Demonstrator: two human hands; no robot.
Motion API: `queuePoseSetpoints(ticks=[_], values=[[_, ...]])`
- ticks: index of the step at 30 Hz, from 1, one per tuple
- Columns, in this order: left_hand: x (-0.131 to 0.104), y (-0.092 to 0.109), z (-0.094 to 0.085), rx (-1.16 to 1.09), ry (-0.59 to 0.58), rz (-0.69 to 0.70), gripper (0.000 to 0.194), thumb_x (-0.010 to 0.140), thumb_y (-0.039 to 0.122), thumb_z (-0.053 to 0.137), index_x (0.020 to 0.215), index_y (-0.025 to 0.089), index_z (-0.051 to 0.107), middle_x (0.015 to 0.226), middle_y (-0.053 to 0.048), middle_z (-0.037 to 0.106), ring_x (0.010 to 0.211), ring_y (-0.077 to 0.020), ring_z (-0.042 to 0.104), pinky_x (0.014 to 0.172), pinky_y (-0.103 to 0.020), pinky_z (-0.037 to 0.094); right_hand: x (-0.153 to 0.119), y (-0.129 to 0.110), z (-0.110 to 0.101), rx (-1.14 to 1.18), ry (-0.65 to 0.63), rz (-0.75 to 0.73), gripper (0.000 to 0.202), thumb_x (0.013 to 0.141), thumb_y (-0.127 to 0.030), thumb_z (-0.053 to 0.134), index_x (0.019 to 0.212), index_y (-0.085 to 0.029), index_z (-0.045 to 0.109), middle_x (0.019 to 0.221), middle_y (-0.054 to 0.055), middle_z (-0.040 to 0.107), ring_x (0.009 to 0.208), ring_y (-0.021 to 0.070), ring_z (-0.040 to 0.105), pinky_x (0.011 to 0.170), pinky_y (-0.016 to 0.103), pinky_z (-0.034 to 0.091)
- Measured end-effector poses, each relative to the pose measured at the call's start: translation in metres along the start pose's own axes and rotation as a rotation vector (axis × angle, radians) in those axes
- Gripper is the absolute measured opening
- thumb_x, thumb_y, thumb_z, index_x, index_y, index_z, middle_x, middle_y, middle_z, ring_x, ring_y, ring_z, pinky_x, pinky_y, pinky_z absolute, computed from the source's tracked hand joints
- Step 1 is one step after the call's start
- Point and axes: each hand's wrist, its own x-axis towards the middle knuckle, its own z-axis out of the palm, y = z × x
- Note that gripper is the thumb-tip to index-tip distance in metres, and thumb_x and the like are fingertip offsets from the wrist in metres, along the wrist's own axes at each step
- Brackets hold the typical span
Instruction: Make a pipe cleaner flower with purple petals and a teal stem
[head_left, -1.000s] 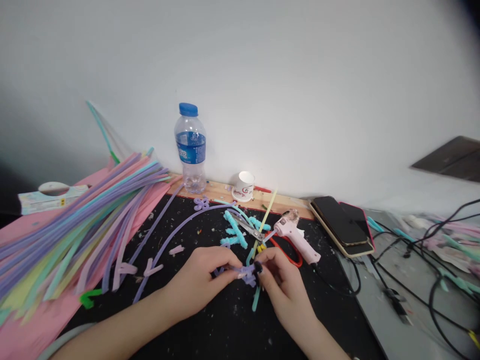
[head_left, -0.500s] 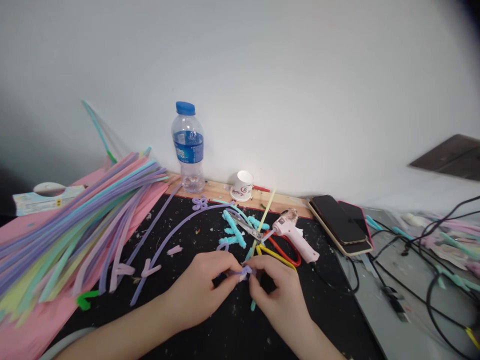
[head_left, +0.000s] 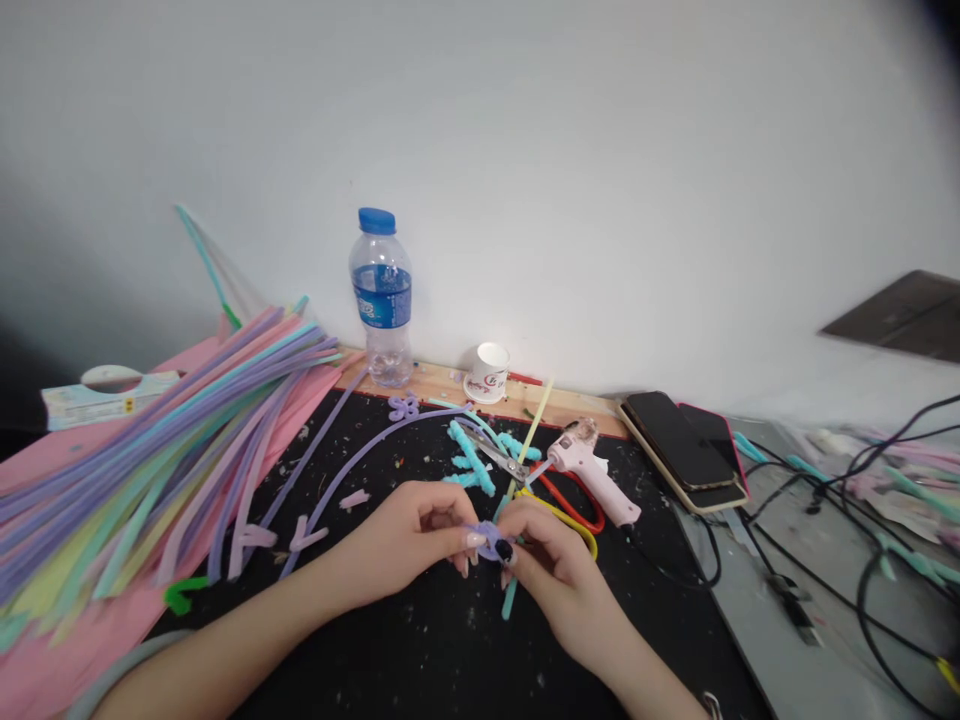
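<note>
Between my two hands is a small looped piece of purple pipe cleaner (head_left: 489, 540). My left hand (head_left: 420, 545) pinches its left side between thumb and fingers. On its right side my right hand (head_left: 551, 560) grips it, the thumb with a dark nail lying over it. Just beyond my fingers lie scissors (head_left: 559, 500) with red and yellow handles. Bent turquoise pipe cleaners (head_left: 471, 458) rest beside the blades. A pink glue gun (head_left: 596, 475) lies to the right, its nozzle close to the scissors.
A large bundle of pastel pipe cleaners (head_left: 172, 450) covers the left side. A plastic bottle (head_left: 382, 300) and a paper cup (head_left: 487, 372) stand by the wall. Phones (head_left: 679, 440) lie at the right, near tangled black cables (head_left: 832, 540). A purple flower shape (head_left: 403, 406) sits behind.
Both hands have turned the purple piece, so its loops face me more. My thumbs have come into view over it. The camera view has shifted slightly.
</note>
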Motion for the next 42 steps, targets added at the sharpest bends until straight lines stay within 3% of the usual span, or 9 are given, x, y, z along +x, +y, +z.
queuePoseSetpoints(ticks=[7,13,16,21,27,31,37,39,42], values=[[-0.001,-0.004,-0.004,-0.272,-0.180,-0.104,0.017,0.075,0.029,0.067,0.073,0.014,0.057,0.063,0.001,0.064,0.056,-0.0100,0.058,0.058,-0.023,0.046,-0.002,-0.003,0.000,0.242,-0.098,0.052,0.022,0.083,-0.041,0.057,0.083,-0.020,0.063,0.086,0.003,0.049,0.075,0.0159,0.049,0.064,0.025,0.044],[-0.001,-0.006,-0.001,-0.139,-0.187,-0.066,0.016,0.078,0.029,0.063,0.073,0.015,0.056,0.061,0.002,0.062,0.052,-0.0095,0.056,0.052,-0.021,0.042,0.000,0.000,0.003,0.588,-0.183,0.239,0.027,0.074,-0.042,0.068,0.078,-0.015,0.065,0.078,0.002,0.050,0.062,0.0110,0.044,0.052,0.022,0.034],[-0.004,-0.003,0.002,0.142,-0.061,0.056,0.010,0.082,0.024,0.055,0.077,0.016,0.059,0.065,0.001,0.061,0.057,-0.0109,0.055,0.053,-0.021,0.041,0.001,0.004,0.003,0.490,-0.135,0.239,0.027,0.075,-0.040,0.068,0.074,-0.014,0.063,0.072,-0.001,0.048,0.052,0.0065,0.035,0.046,0.020,0.026],[-0.010,-0.003,0.005,0.697,0.052,0.457,0.013,0.083,0.014,0.050,0.085,0.019,0.061,0.083,-0.003,0.062,0.075,-0.0149,0.057,0.069,-0.024,0.044,0.002,0.011,0.005,0.105,0.027,0.126,0.030,0.076,-0.034,0.067,0.060,-0.017,0.048,0.062,-0.004,0.043,0.056,0.0093,0.037,0.050,0.021,0.029],[-0.014,-0.010,0.010,0.800,0.018,0.567,0.018,0.087,0.015,0.044,0.086,0.020,0.062,0.084,-0.005,0.065,0.078,-0.0166,0.059,0.073,-0.025,0.045,0.000,0.014,0.010,-0.014,0.067,0.131,0.031,0.073,-0.027,0.068,0.057,-0.018,0.043,0.056,-0.006,0.040,0.053,0.0093,0.036,0.049,0.022,0.028],[-0.009,-0.008,0.010,0.497,0.066,0.403,0.019,0.086,0.018,0.047,0.073,0.018,0.060,0.075,-0.003,0.063,0.071,-0.0148,0.058,0.067,-0.025,0.044,0.000,0.016,0.007,0.174,0.012,0.145,0.029,0.080,-0.038,0.061,0.065,-0.018,0.047,0.055,-0.006,0.041,0.045,0.0080,0.037,0.042,0.020,0.030],[0.001,-0.005,0.010,-0.337,0.031,-0.036,0.023,0.081,0.032,0.057,0.067,0.017,0.046,0.055,0.004,0.054,0.045,-0.0082,0.051,0.047,-0.019,0.040,-0.001,0.011,0.001,0.288,0.070,-0.027,0.026,0.084,-0.037,0.058,0.068,-0.018,0.050,0.069,-0.001,0.049,0.053,0.0088,0.043,0.046,0.020,0.037],[0.002,-0.006,0.012,-0.442,0.014,-0.123,0.024,0.080,0.031,0.058,0.066,0.017,0.045,0.055,0.003,0.056,0.042,-0.0069,0.050,0.043,-0.017,0.038,-0.002,0.010,0.000,0.293,0.094,-0.065,0.023,0.084,-0.034,0.059,0.069,-0.017,0.052,0.076,0.000,0.050,0.058,0.0094,0.043,0.048,0.020,0.037],[0.001,-0.008,0.014,-0.409,-0.006,-0.208,0.022,0.078,0.030,0.058,0.065,0.016,0.047,0.054,0.001,0.060,0.038,-0.0069,0.051,0.038,-0.016,0.036,-0.002,0.012,0.001,0.403,0.069,-0.013,0.020,0.082,-0.032,0.062,0.072,-0.017,0.053,0.078,0.000,0.051,0.055,0.0078,0.041,0.043,0.018,0.033]])
